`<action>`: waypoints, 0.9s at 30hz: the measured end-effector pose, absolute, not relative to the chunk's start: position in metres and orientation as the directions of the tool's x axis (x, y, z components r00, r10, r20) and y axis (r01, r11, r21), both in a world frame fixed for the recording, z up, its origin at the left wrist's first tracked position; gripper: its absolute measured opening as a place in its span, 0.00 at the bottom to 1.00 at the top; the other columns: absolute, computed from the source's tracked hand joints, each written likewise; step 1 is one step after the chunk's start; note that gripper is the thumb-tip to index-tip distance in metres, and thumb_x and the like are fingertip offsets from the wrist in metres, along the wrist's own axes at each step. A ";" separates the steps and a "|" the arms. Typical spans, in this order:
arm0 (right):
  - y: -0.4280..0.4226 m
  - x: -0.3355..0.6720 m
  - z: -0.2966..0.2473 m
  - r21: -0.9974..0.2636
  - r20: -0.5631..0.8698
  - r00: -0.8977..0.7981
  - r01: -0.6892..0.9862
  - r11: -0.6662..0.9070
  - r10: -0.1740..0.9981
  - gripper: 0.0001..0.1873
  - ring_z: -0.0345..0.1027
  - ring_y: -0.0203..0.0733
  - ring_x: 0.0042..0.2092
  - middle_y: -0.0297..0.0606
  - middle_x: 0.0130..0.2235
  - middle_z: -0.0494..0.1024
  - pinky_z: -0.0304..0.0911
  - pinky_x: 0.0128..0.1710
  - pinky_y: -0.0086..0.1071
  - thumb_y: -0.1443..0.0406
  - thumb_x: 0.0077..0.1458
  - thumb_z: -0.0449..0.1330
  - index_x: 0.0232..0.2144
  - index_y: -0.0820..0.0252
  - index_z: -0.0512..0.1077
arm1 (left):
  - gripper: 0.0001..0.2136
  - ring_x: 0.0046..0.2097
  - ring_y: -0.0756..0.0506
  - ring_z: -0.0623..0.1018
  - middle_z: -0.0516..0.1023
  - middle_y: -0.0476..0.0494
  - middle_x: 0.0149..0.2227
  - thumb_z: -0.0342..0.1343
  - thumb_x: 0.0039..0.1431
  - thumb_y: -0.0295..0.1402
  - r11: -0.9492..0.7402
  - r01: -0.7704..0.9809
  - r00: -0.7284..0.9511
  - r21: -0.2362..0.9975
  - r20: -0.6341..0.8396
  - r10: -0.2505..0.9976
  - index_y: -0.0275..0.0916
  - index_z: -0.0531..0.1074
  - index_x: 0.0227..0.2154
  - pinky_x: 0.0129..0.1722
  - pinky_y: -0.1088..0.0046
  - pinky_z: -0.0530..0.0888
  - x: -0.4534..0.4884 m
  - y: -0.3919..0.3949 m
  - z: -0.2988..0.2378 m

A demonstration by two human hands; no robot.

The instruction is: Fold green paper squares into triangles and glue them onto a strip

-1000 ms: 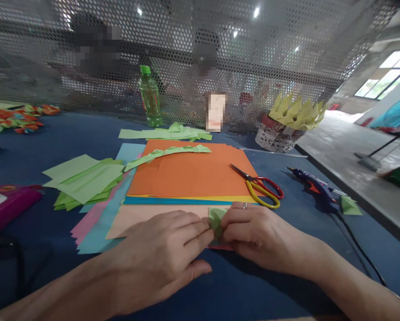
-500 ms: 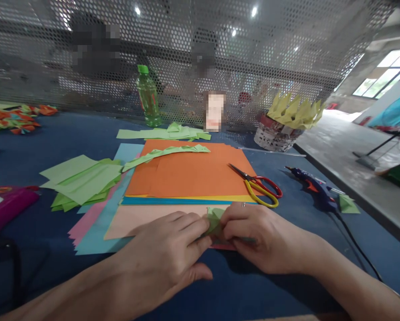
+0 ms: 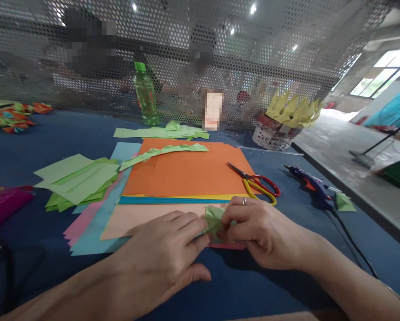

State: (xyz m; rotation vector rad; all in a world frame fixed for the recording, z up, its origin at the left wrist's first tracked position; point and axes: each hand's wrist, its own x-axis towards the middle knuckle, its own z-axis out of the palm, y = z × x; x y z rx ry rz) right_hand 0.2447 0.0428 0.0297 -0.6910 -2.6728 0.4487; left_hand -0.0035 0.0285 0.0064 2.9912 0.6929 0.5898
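A small folded piece of light green paper (image 3: 213,217) lies at the front of the paper stack, between my two hands. My left hand (image 3: 173,249) rests palm down, fingers stretched forward with their tips against the green paper's left side and the thumb held apart. With bent fingers, my right hand (image 3: 256,232) pinches the paper's right side; its fingertips are partly hidden. Beneath lies a stack of coloured sheets, with orange paper (image 3: 193,171) on top and peach paper (image 3: 136,218) nearer me. Scissors (image 3: 253,180) with red and yellow handles lie just beyond my right hand.
Loose green sheets (image 3: 76,178) lie left, a pleated green strip (image 3: 162,151) across the orange paper. A glue gun (image 3: 310,185) with a cord lies right. Behind stand a green bottle (image 3: 145,98) and a basket (image 3: 275,133) with yellow paper points, before a perforated metal screen (image 3: 173,67).
My right hand has shifted its fingers on the green paper, and more of the folded piece shows between the hands. The left hand stays nearly in place. The view has moved slightly.
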 end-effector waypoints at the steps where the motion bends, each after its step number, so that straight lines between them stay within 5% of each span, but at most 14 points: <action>1: 0.042 0.244 0.030 -0.368 0.251 -0.824 0.404 0.838 0.507 0.18 0.68 0.41 0.36 0.38 0.35 0.79 0.62 0.36 0.35 0.80 0.43 0.52 0.29 0.60 0.77 | 0.20 0.40 0.38 0.76 0.78 0.38 0.39 0.48 0.71 0.46 -0.902 0.421 0.827 0.094 0.369 0.425 0.35 0.77 0.42 0.39 0.62 0.73 -0.004 0.028 0.006; 21: 0.044 0.250 0.031 -0.290 0.257 -0.823 0.434 0.853 0.506 0.13 0.63 0.41 0.34 0.37 0.28 0.75 0.60 0.36 0.35 0.79 0.46 0.53 0.22 0.61 0.73 | 0.19 0.42 0.38 0.78 0.80 0.36 0.42 0.49 0.72 0.44 -0.894 0.445 0.822 0.052 0.373 0.431 0.32 0.78 0.42 0.42 0.60 0.75 -0.005 0.024 0.010; 27: 0.052 0.254 0.028 -0.343 0.336 -0.778 0.424 0.838 0.531 0.22 0.67 0.42 0.41 0.42 0.39 0.77 0.63 0.42 0.36 0.82 0.49 0.51 0.38 0.63 0.79 | 0.25 0.42 0.37 0.79 0.81 0.34 0.41 0.40 0.75 0.44 -0.900 0.433 0.822 0.044 0.390 0.415 0.31 0.78 0.42 0.40 0.59 0.76 -0.004 0.024 0.013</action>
